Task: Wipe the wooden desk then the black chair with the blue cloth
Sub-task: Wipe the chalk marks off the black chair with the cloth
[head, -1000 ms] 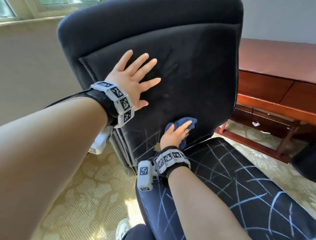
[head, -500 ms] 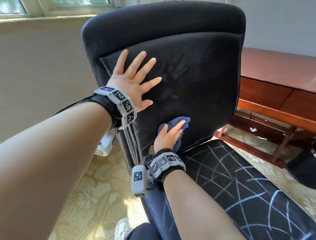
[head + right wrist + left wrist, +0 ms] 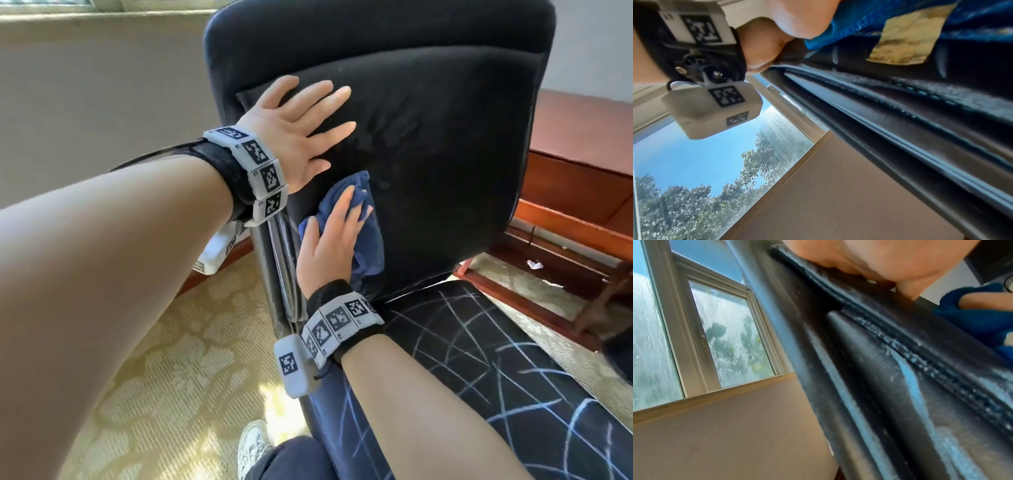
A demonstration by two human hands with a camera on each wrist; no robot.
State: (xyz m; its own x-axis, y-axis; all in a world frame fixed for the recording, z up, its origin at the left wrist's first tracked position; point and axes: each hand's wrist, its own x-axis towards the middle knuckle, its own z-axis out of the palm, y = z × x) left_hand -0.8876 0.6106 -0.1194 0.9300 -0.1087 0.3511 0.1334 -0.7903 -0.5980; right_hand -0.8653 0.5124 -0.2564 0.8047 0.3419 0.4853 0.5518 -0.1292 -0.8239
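Observation:
The black chair's backrest (image 3: 445, 137) stands upright in front of me. My left hand (image 3: 301, 133) lies flat and spread on its upper left part. Just below, my right hand (image 3: 332, 240) presses the crumpled blue cloth (image 3: 371, 240) against the lower left of the backrest with straight fingers. The seat (image 3: 513, 359) carries many pale chalk-like lines. In the left wrist view my palm (image 3: 879, 259) rests on the chair's stitched edge (image 3: 890, 353), with the cloth (image 3: 972, 324) to the right. The right wrist view shows the cloth (image 3: 879, 19) on the chair's side (image 3: 900, 113).
The wooden desk (image 3: 582, 120) stands to the right behind the chair, with paper scraps on the floor beneath it. Patterned yellow carpet (image 3: 171, 377) lies to the left. A wall with a window (image 3: 725, 337) is beyond the chair. My shoe (image 3: 253, 445) is near the seat's front.
My right hand has slid the cloth left and a little up along the lower backrest, close under my left hand. The left hand stays flat on the backrest.

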